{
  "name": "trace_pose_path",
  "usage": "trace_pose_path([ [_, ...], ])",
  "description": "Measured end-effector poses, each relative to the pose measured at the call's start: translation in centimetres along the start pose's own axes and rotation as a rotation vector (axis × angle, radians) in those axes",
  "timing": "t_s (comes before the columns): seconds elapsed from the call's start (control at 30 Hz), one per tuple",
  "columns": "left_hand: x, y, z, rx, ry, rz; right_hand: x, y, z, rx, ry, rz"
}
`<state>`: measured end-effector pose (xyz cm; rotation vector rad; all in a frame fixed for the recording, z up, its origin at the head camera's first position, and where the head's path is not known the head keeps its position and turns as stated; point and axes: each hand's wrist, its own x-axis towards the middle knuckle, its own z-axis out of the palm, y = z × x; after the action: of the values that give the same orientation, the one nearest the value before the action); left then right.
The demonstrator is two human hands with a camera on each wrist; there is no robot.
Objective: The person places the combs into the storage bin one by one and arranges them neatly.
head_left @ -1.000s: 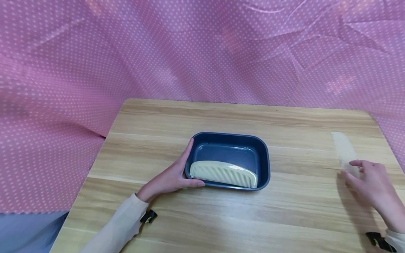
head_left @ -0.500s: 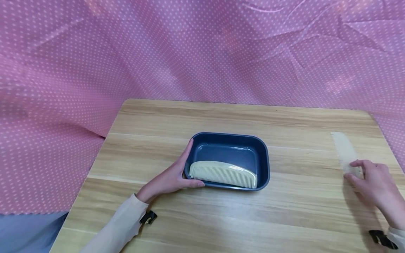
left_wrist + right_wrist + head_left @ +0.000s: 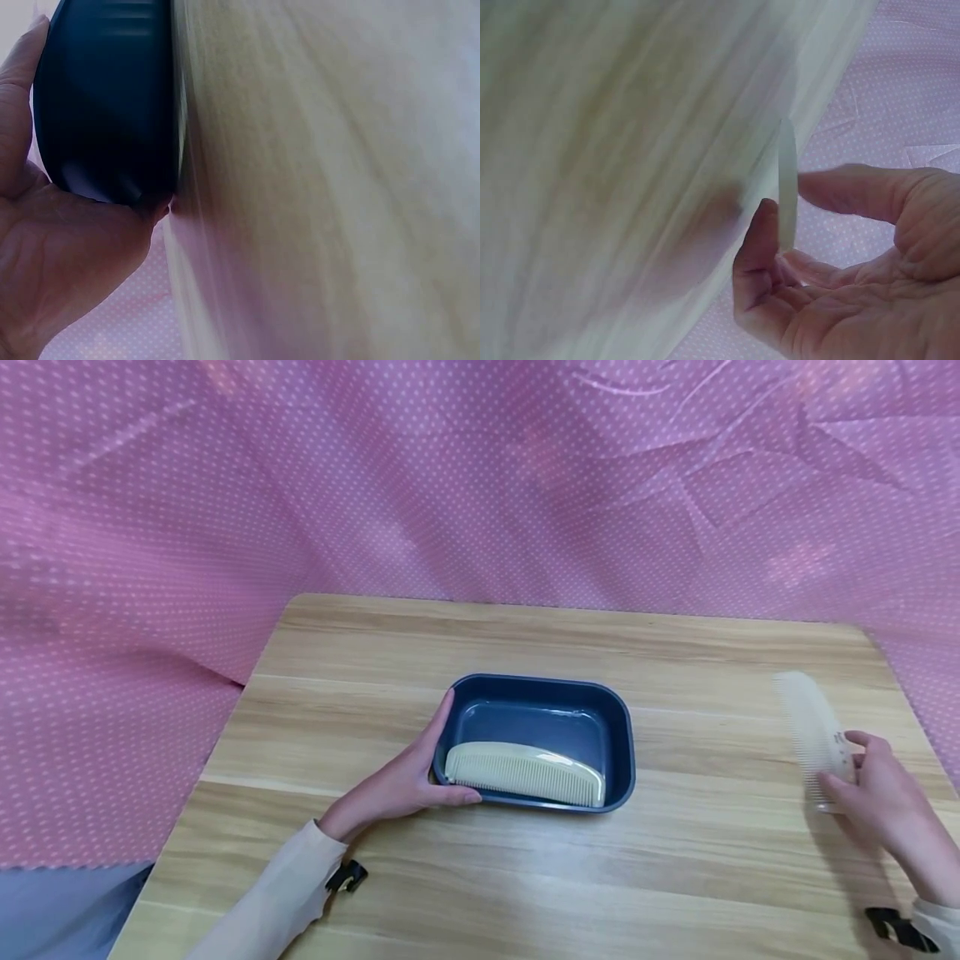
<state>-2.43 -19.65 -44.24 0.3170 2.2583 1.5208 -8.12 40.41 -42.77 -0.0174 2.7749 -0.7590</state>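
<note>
A dark blue rectangular tray (image 3: 540, 724) sits mid-table. A cream comb (image 3: 526, 772) leans along its near inner wall, teeth downward. My left hand (image 3: 408, 777) grips the tray's near left corner, thumb along the front wall and fingers along the left side; the left wrist view shows the palm against the tray's outer wall (image 3: 109, 97). At the right, my right hand (image 3: 881, 793) pinches a second pale comb (image 3: 813, 735) by its near part. The right wrist view shows this comb edge-on (image 3: 787, 184) between thumb and fingers, off the table.
The wooden table (image 3: 675, 860) runs to a rounded far edge, with a pink dotted cloth (image 3: 480, 485) hanging behind. Black bands (image 3: 347, 877) are worn at both cuffs. A blue-grey cloth (image 3: 67, 906) shows at the lower left.
My right hand has taken hold of the second comb, which has lifted and tilted off the table. The left hand and the tray keep their place, with a slight shift of the view.
</note>
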Motion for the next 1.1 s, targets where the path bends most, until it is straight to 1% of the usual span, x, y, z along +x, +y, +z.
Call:
trace_pose_path([
  [0.13, -0.1, 0.1, -0.1, -0.002, 0.000, -0.004, 0.1, -0.1, 0.2, 0.040, 0.060, -0.040],
  [0.37, 0.0, 0.3, -0.2, 0.004, -0.002, -0.009, -0.5, -0.5, 0.7, 0.104, 0.091, -0.080],
  [0.5, 0.0, 0.4, -0.1, 0.001, -0.006, -0.014, -0.8, -1.0, 1.2, 0.207, 0.109, -0.081],
  [0.63, 0.0, 0.3, -0.1, -0.006, -0.002, -0.019, -1.0, -1.6, 1.7, 0.362, 0.139, -0.078],
  [0.77, -0.1, -0.2, -0.2, -0.004, 0.003, -0.019, -1.0, -2.6, 1.9, 0.476, 0.145, -0.089],
  [0.93, 0.0, -0.5, -0.3, 0.003, -0.001, -0.010, -1.0, -3.5, 1.9, 0.550, 0.137, -0.083],
  [1.1, 0.0, -0.6, -0.3, 0.004, -0.007, -0.003, -1.1, -4.0, 2.1, 0.562, 0.123, -0.063],
])
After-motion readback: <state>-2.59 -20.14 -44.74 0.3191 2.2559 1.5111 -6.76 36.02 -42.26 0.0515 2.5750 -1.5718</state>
